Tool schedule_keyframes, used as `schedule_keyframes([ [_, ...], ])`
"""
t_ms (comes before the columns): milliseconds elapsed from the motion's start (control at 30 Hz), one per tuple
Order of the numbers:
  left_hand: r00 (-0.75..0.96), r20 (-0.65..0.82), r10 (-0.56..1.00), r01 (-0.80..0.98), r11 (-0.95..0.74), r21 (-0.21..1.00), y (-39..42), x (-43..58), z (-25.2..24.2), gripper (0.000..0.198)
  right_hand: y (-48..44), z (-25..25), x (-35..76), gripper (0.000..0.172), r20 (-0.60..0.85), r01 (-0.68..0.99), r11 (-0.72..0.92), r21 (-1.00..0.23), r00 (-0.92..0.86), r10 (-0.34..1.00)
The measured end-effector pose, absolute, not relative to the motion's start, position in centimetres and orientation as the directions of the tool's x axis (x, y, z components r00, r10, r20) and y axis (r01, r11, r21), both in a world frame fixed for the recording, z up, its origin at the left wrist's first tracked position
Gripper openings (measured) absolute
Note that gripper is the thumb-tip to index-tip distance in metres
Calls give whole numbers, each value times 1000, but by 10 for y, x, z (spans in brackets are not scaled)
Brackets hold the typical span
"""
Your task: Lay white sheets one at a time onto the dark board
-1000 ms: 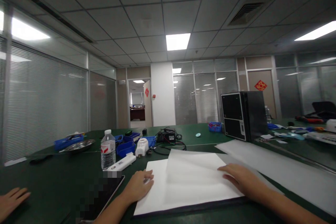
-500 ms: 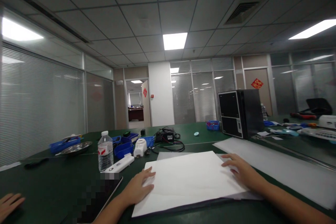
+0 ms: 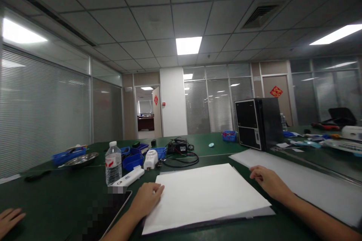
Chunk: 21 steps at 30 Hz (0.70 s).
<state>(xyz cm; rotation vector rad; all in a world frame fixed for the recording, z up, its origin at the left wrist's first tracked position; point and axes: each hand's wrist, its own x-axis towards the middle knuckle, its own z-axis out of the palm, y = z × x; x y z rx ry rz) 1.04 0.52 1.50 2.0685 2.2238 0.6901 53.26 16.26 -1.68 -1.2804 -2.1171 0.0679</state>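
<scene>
A large white sheet of paper point(image 3: 206, 196) lies on the table on top of another sheet point(image 3: 254, 211), whose edge shows at the lower right. My left hand point(image 3: 147, 199) is at the left edge of the white sheet, its fingers bent and closed over that edge. My right hand point(image 3: 268, 181) is off the paper, just beyond its right side, with the fingers curled in and nothing visible in them.
A water bottle point(image 3: 113, 163), a white elongated device point(image 3: 130, 177) and a dark flat screen point(image 3: 107, 214) are on the left. Behind are blue bins point(image 3: 132, 162) and a black adapter point(image 3: 178, 146). A computer tower point(image 3: 258, 123) and long pale sheet point(image 3: 302, 182) stand right. Another person's hand point(image 3: 11, 220) rests far left.
My right hand has lifted off the paper and moved right, its fingers curling in. My left hand's spread fingers have closed at the left edge. The upper sheet now covers more of the lower one.
</scene>
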Motion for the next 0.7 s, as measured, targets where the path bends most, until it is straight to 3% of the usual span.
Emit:
schedule_keyframes([
  [100, -154, 307, 939, 953, 59, 298, 8, 7, 10, 35, 157, -16, 522, 25, 469, 765, 533, -361, -345, 813],
  [200, -170, 303, 938, 959, 87, 269, 9, 3, 5, 42, 149, -17, 514, 28, 426, 772, 514, -373, -349, 835],
  [500, -182, 308, 934, 979, 142, 149, 4, 19, 6, 33, 136, -17, 507, 59, 312, 789, 454, -415, -345, 885],
  [700, -197, 322, 926, 979, 169, 112, 3, 31, 3, 34, 131, -6, 504, 50, 301, 810, 451, -375, -353, 886],
])
